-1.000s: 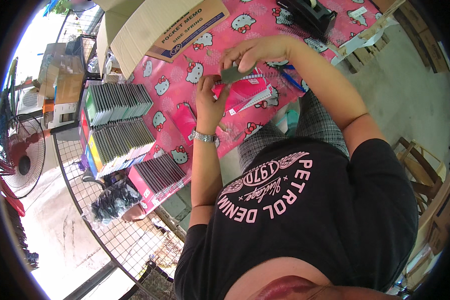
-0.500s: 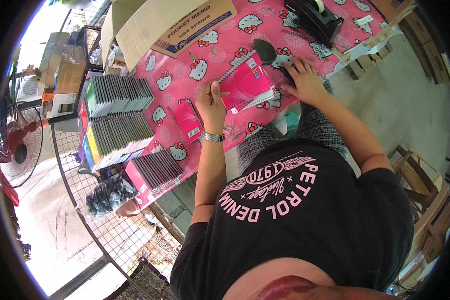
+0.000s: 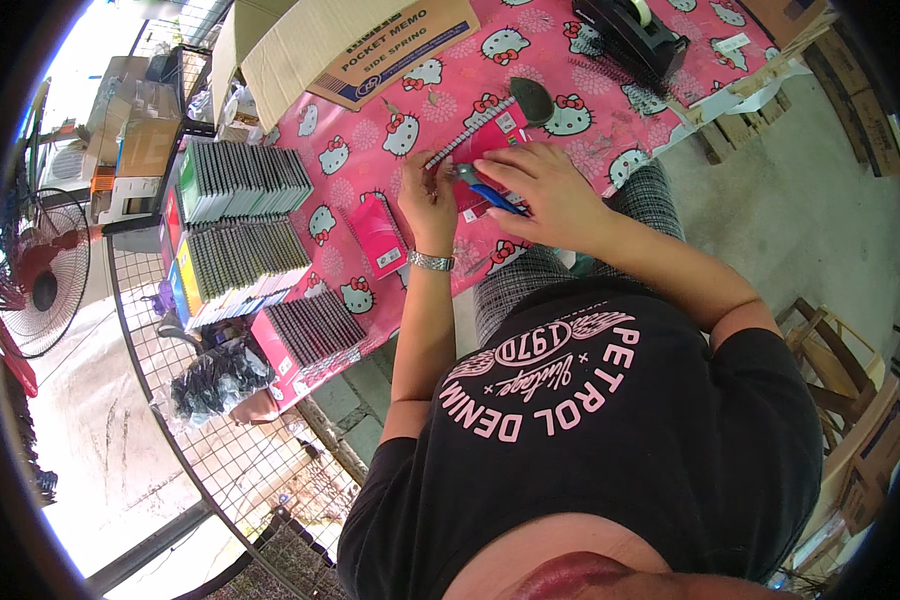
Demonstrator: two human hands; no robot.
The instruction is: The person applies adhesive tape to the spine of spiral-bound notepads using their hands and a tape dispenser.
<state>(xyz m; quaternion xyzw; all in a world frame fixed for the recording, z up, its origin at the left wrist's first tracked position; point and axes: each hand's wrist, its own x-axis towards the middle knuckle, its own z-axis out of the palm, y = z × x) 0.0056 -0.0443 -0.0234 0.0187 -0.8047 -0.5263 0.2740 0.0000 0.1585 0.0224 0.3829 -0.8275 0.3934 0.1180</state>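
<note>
A pink spiral notebook [image 3: 497, 130] lies slanted on the table, its light coil [image 3: 470, 136] running along the far left edge. My left hand [image 3: 430, 208] pinches the notebook at the coil's near end. In my right hand [image 3: 560, 197] is a pair of blue-handled pliers [image 3: 496, 197], its head reaching the same coil end beside my left fingertips. The right hand and forearm cover much of the notebook's cover. Another pink notebook [image 3: 375, 236] lies left of my left wrist. A dark rounded object [image 3: 532, 102] touches the coil's far end.
Stacked spiral notebooks [image 3: 245, 180] stand at the table's left, with more dark-coiled ones [image 3: 315, 330] nearer me. An open cardboard box [image 3: 390, 55] sits at the back. A black tape dispenser [image 3: 635, 40] and loose black coils [image 3: 620, 80] are at the far right.
My right hand has moved left from the notebook's right side, bringing the blue-handled pliers to the coil's near end. My left hand stays there, its fingers now drawn together.
</note>
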